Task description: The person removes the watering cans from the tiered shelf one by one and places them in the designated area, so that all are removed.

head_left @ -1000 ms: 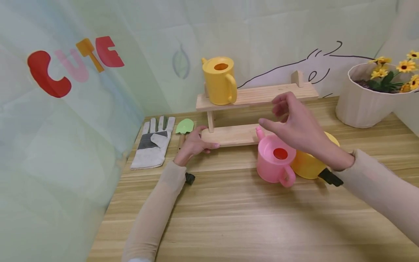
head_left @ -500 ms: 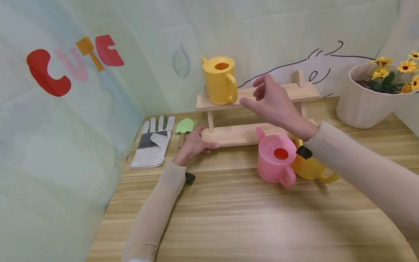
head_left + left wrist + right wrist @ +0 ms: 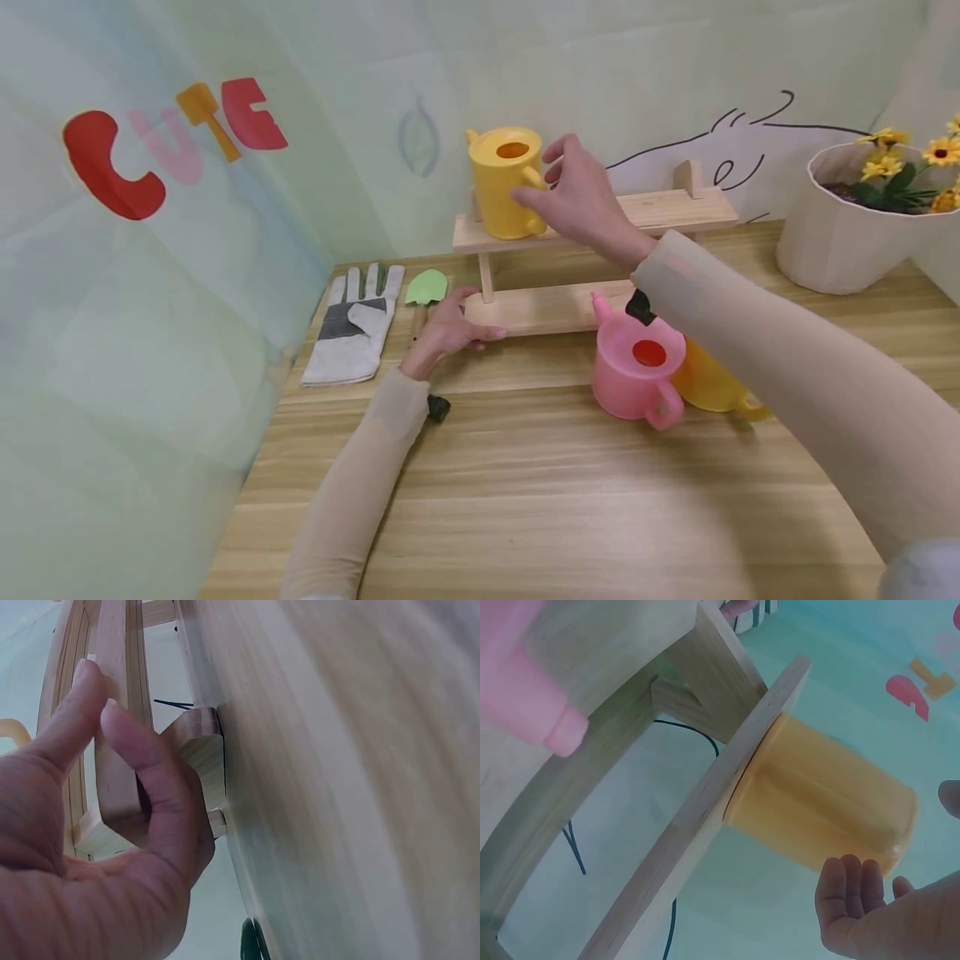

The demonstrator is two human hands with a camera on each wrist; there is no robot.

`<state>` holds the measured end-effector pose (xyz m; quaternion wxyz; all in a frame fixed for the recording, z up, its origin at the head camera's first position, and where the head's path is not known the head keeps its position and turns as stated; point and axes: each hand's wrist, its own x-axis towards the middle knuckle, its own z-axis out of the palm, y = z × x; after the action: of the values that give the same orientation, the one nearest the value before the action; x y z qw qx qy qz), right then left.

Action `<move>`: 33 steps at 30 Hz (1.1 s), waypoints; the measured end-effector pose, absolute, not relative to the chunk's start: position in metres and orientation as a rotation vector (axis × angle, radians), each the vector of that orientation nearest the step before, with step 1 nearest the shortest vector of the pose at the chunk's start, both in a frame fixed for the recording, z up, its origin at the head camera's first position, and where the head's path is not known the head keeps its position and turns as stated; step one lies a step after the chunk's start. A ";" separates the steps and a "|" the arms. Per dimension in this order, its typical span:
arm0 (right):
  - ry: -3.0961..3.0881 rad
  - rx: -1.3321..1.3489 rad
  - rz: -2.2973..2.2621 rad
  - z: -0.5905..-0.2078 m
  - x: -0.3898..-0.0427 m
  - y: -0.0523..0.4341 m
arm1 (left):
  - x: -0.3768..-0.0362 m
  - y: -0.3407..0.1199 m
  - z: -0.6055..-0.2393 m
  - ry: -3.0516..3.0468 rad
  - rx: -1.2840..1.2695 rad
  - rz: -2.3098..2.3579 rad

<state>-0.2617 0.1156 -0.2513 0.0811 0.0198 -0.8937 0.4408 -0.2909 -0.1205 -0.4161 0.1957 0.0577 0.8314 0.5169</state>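
Our left hand [image 3: 447, 332] holds the end of the low step of the little wooden shelf [image 3: 660, 211], with the thumb on top and the fingers curled around the edge; the left wrist view shows the fingers [image 3: 154, 780] wrapped on that wood. Our right hand [image 3: 581, 200] is up by the top step of the shelf, fingers spread and loose, right beside the handle of the yellow watering can [image 3: 504, 179]. We cannot tell if it touches the handle. In the right wrist view the fingertips [image 3: 851, 889] are near the can but apart from it. The yellow watering can stands upright on the left end of the top step. In front of the shelf, on the bench [image 3: 525, 500], stands a pink watering can [image 3: 633, 379], and another yellow can [image 3: 712, 385] sits just beside it. Left of the shelf lie a small green shovel [image 3: 425, 289] and a work glove [image 3: 352, 325]. Right of the shelf is a white pot of yellow flowers [image 3: 840, 225].
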 end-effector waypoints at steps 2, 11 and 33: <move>-2.690 0.025 1.329 -0.251 -0.268 0.113 | -0.291 -0.120 -0.416 2.326 0.161 1.453; -2.732 -0.172 1.417 -0.251 -0.286 0.106 | -0.290 -0.119 -0.416 2.314 0.167 1.450; -2.439 -0.130 1.980 -0.272 -0.298 0.095 | -0.290 -0.120 -0.413 2.339 0.159 1.415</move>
<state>-0.2983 0.0945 -0.2716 -0.0015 -0.0415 -0.7758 0.6297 -0.2900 -0.1203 -0.4132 0.2003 0.0569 0.8368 0.5064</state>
